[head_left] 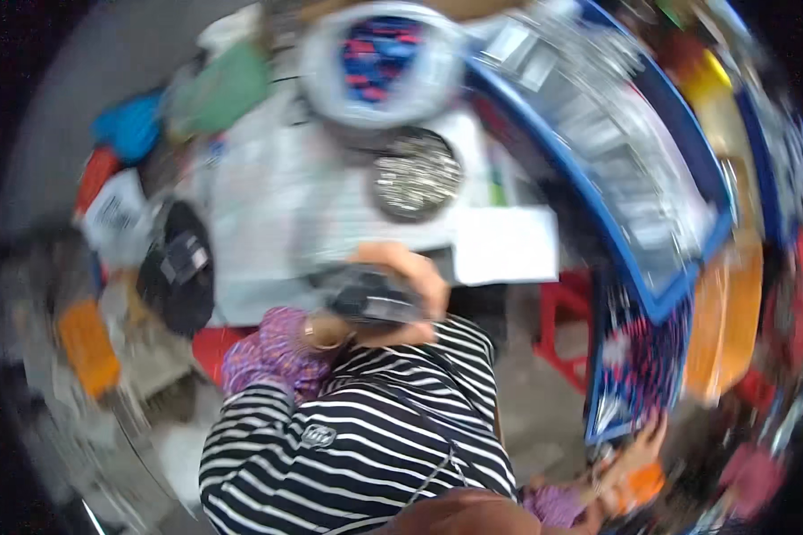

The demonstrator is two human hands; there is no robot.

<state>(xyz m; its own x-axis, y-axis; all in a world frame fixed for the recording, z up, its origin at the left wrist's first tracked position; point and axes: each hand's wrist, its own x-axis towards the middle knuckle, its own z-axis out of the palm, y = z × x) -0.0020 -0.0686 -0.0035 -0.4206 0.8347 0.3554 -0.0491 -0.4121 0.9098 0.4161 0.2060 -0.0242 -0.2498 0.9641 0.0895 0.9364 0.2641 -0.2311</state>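
My left hand (419, 275) is in front of my chest at the table's near edge. Its fingers are wrapped round a black object with a pale patch (379, 301); blur hides its exact kind. Far out at the lower right is my right hand (629, 461), its fingers stretched apart close to the near end of a blue bin (595, 415) of red and dark blue small parts. Beside that hand is something orange (644, 484). A round dish of small silvery metal pieces (417, 174) stands on the table, beyond my left hand.
Behind the dish stands a white tub (321, 76) with red and blue parts inside. A white card (506, 245) lies at the table's right. To the right are a large blue crate (589, 174) of clear pieces and a red stool (551, 330). A black bag-like item (177, 267) is at left.
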